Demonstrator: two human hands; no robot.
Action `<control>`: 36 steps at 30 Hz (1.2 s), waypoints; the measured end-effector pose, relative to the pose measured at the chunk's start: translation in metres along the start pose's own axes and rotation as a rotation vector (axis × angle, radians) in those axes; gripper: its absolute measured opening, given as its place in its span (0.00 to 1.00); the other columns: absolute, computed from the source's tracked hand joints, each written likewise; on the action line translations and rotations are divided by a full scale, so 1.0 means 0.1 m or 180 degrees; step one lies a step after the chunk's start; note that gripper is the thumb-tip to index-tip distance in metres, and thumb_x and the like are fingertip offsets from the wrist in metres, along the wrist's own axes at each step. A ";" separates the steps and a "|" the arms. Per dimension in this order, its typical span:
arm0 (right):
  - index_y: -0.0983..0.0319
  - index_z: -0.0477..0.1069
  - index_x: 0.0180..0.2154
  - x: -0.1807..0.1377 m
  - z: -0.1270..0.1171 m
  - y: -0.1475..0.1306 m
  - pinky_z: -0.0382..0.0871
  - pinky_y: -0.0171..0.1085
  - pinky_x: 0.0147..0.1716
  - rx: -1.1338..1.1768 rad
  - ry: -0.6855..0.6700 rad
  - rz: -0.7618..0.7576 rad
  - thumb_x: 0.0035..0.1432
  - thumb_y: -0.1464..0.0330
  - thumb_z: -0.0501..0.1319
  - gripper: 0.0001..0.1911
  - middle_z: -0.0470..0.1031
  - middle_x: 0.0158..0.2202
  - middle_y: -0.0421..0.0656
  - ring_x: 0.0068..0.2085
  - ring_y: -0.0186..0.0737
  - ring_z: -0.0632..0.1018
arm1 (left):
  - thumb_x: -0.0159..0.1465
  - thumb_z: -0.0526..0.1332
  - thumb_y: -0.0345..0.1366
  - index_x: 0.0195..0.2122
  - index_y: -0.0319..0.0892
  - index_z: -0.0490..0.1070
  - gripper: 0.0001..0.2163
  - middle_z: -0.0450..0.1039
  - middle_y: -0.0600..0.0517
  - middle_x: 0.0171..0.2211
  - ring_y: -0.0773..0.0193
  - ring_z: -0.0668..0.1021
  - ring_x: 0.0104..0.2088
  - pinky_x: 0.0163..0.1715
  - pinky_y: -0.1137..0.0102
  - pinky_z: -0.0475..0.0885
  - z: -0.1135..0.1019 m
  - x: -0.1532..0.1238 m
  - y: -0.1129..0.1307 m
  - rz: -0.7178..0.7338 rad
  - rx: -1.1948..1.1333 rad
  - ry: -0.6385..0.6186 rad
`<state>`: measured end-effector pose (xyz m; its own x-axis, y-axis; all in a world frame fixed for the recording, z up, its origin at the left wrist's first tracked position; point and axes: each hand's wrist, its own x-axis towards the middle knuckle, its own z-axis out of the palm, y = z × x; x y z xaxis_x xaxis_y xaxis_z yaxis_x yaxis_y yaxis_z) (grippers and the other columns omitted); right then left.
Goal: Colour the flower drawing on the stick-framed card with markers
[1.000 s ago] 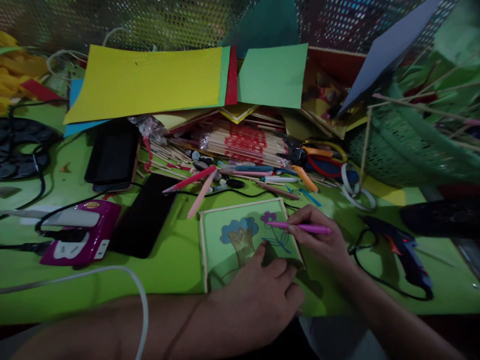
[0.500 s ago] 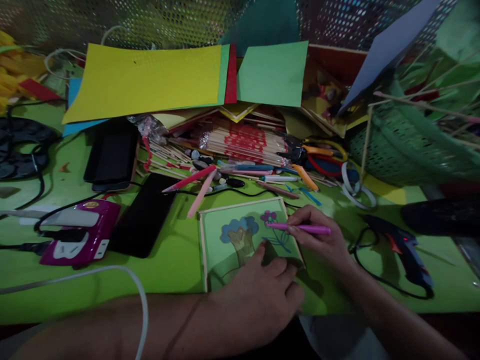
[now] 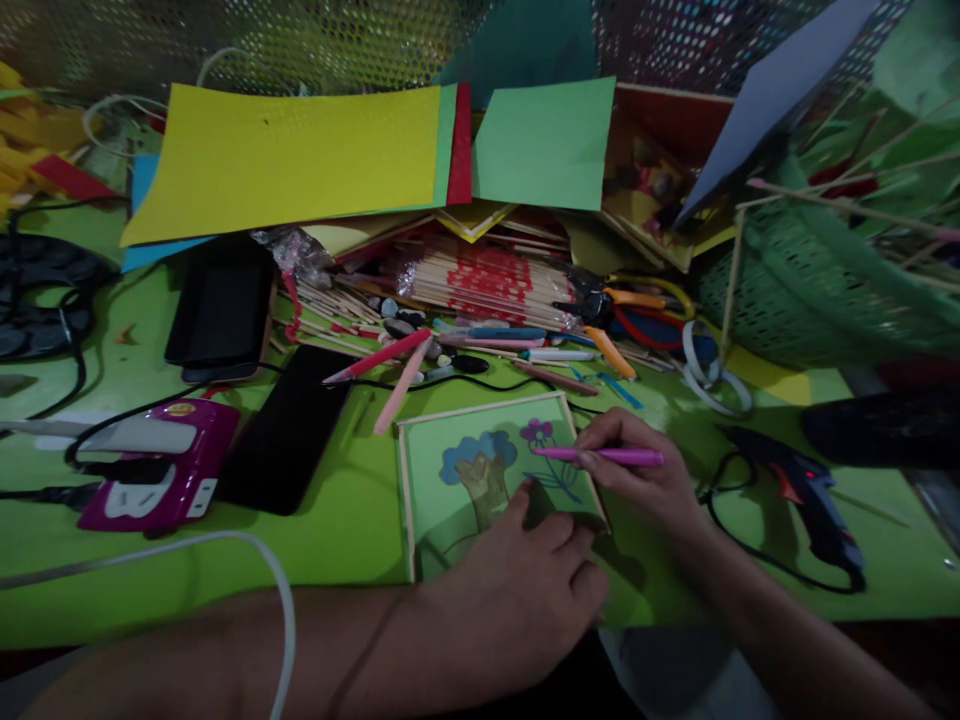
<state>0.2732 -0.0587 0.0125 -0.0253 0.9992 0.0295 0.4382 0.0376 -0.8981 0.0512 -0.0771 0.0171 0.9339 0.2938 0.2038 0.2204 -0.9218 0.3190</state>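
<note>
Taking the framed green card as the centre of my clock, it lies flat on the green table, thin pale strips running along the edges I can see. My left hand comes in from six o'clock and rests palm down over its near part, gripping nothing that I can see: the index finger reaches out to the card beside the drawn stem, and the other fingers are loosely bent and slightly apart.

At three o'clock my right hand is closed on a pink pen, pinched between thumb and fingers and lying almost level. Its tip points to nine o'clock, just under the purple flower drawn toward one o'clock on the card; I cannot tell whether it touches the surface. The drawn tree, blue over brown, sits toward ten o'clock.

Farther out at three o'clock lies a glue gun, well apart from my right hand. A black phone is at nine, a wrapped bundle of sticks at twelve, a green basket at two.
</note>
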 end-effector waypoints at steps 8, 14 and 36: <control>0.57 0.74 0.32 -0.01 -0.01 0.03 0.66 0.37 0.26 0.0065 -0.0035 0.0014 0.61 0.63 0.68 0.07 0.75 0.28 0.40 0.27 0.39 0.73 | 0.75 0.52 0.36 0.43 0.41 0.72 0.10 0.76 0.46 0.52 0.55 0.75 0.51 0.59 0.48 0.63 0.01 0.01 -0.01 -0.0024 -0.0038 -0.0028; 0.57 0.74 0.33 -0.02 -0.01 0.05 0.66 0.38 0.26 0.0069 -0.0027 0.0013 0.61 0.62 0.68 0.07 0.75 0.28 0.40 0.27 0.39 0.73 | 0.75 0.53 0.35 0.43 0.41 0.72 0.10 0.76 0.45 0.50 0.55 0.74 0.50 0.58 0.48 0.63 0.01 0.01 0.00 -0.0006 -0.0021 0.0049; 0.56 0.74 0.33 -0.03 -0.02 0.12 0.67 0.39 0.28 0.0031 0.0217 0.0043 0.61 0.63 0.67 0.06 0.74 0.30 0.40 0.31 0.41 0.74 | 0.73 0.55 0.37 0.46 0.41 0.75 0.10 0.75 0.45 0.55 0.55 0.74 0.52 0.59 0.48 0.63 0.00 0.00 -0.01 0.0017 0.0033 -0.0050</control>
<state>0.2809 -0.0609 0.0025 0.0421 0.9980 0.0469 0.4293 0.0244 -0.9029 0.0514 -0.0758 0.0164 0.9393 0.2850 0.1907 0.2183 -0.9258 0.3085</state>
